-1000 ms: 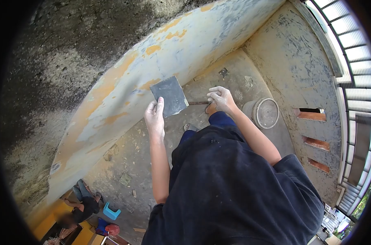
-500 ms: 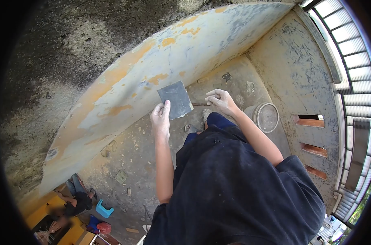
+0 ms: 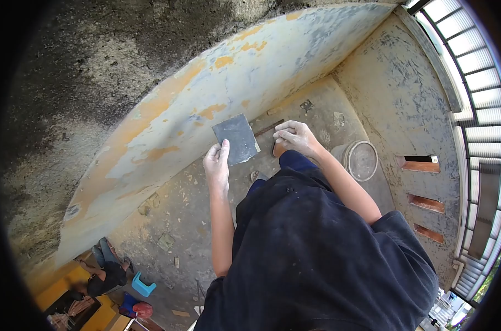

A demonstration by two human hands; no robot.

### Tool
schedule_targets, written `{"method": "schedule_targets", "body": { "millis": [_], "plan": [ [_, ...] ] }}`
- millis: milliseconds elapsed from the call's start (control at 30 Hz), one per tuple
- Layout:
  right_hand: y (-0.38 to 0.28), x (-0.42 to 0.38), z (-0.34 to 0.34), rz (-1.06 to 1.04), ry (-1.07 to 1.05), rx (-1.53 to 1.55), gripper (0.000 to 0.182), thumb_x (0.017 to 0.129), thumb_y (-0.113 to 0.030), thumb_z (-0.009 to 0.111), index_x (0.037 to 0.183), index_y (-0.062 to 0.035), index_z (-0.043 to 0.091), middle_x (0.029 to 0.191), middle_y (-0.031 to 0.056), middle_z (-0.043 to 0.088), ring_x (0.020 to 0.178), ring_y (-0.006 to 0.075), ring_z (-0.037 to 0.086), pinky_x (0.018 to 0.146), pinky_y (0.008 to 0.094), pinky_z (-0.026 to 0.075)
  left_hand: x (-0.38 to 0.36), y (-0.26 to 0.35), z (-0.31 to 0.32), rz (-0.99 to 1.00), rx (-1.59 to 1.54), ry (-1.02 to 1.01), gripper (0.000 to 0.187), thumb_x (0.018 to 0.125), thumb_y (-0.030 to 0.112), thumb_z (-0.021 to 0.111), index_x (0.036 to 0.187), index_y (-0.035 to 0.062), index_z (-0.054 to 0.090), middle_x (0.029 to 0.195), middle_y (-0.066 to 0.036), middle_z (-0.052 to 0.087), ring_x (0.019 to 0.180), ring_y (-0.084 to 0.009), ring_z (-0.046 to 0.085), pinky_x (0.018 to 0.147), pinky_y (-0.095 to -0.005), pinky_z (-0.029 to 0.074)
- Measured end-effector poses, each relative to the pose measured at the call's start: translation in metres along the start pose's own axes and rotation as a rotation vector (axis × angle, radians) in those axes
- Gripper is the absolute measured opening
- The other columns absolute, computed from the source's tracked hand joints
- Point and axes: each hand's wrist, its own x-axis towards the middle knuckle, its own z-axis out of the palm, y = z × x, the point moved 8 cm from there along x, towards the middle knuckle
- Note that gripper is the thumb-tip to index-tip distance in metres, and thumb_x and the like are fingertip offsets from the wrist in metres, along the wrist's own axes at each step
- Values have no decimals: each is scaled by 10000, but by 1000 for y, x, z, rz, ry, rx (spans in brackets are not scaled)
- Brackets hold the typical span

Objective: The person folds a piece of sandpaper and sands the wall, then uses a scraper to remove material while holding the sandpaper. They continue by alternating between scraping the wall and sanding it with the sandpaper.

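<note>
My left hand (image 3: 217, 161) pinches a dark grey square sheet (image 3: 237, 139) by its lower left edge, thumb on top. Pale dust or paste whitens the fingers, and the sheet's right edge carries light residue. To its right, my right hand (image 3: 295, 137) has its fingers curled and pressed together, whitened too. They close on a thin brown strip (image 3: 268, 128), seen nearly edge-on and slanting up to the right; its exact kind does not show. The two hands are apart, in front of my body and over the floor.
A curved wall (image 3: 167, 132) with peeling white and orange paint runs along the left. A round lidded bucket (image 3: 362, 160) stands on the right. Debris marks the floor (image 3: 178, 220). At lower left are another person (image 3: 109, 276) and a blue stool (image 3: 143, 284).
The thin strip by my right hand has turned from level to slanting. My right-hand fingers have drawn in. My left hand and the sheet have dipped slightly.
</note>
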Motion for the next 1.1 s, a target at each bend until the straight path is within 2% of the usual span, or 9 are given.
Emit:
{"method": "schedule_targets", "body": {
  "millis": [167, 300, 633, 767, 867, 967, 1000, 1033, 1100],
  "plan": [
    [-1, 19, -26, -35, 41, 18, 279, 1047, -96, 595, 1273, 64, 627, 1117, 153, 751, 928, 173, 727, 781, 295, 584, -3, 26, -12, 50, -40, 50, 219, 1036, 208, 711, 1035, -10, 728, 940, 3, 716, 866, -42, 596, 788, -227, 462],
    [-9, 14, -28, -59, 63, -27, 278, 1050, -106, 602, 1274, 57, 629, 1113, 138, 753, 917, 162, 726, 768, 288, 582, -4, 18, -16, 54, 1, 40, 226, 1035, 214, 715, 1040, -11, 729, 941, 1, 718, 861, -43, 599, 783, -227, 464],
    [9, -15, -2, 7, -3, 24, 303, 1050, -178, 636, 1265, 35, 645, 1101, 114, 754, 962, 157, 722, 827, 279, 558, -29, 1, 17, -33, 76, -54, 234, 1025, 221, 729, 990, -11, 717, 911, 1, 709, 828, -42, 585, 741, -222, 451],
    [-14, -18, 18, -29, -44, -25, 350, 1043, -228, 671, 1265, 42, 659, 1106, 119, 754, 985, 153, 712, 840, 282, 553, -36, -7, 29, -60, 101, -88, 252, 1024, 233, 732, 984, -15, 709, 903, 3, 699, 803, -43, 582, 718, -220, 452],
    [-37, -18, 28, -84, -53, -62, 398, 1029, -243, 715, 1279, 64, 672, 1088, 72, 739, 962, 104, 666, 876, 268, 543, -35, -7, 39, -50, 56, -111, 246, 1024, 216, 730, 1002, -27, 700, 903, 2, 699, 814, -36, 595, 727, -211, 464],
    [-50, -12, 25, -201, 44, -79, 407, 972, -217, 776, 1236, 82, 699, 1061, 92, 749, 917, 87, 655, 850, 285, 539, -29, -1, 44, -16, 62, -102, 238, 1022, 205, 732, 1006, -30, 701, 914, -2, 707, 812, -32, 601, 716, -205, 465],
    [-58, -13, 21, -238, 118, -194, 433, 905, -194, 834, 1241, 53, 716, 1028, 93, 739, 880, 112, 659, 832, 294, 549, -28, 4, 47, -12, 62, -99, 238, 1022, 205, 732, 1006, -30, 701, 914, -2, 707, 812, -32, 601, 716, -205, 465],
    [-62, -12, 21, -242, 115, -195, 433, 905, -194, 834, 1241, 53, 716, 1028, 93, 739, 880, 112, 659, 832, 294, 549, -27, 9, 51, 3, 98, -94, 234, 1021, 201, 733, 1001, -29, 700, 905, 2, 703, 797, -31, 598, 701, -206, 464],
    [-84, -19, 20, -461, 239, -476, 476, 857, -202, 866, 1265, -3, 725, 985, 107, 707, 858, 174, 663, 821, 307, 559, -24, 13, 57, 14, 136, -84, 230, 1021, 198, 734, 995, -28, 699, 896, 5, 699, 782, -30, 594, 687, -207, 462]
  ]
}}
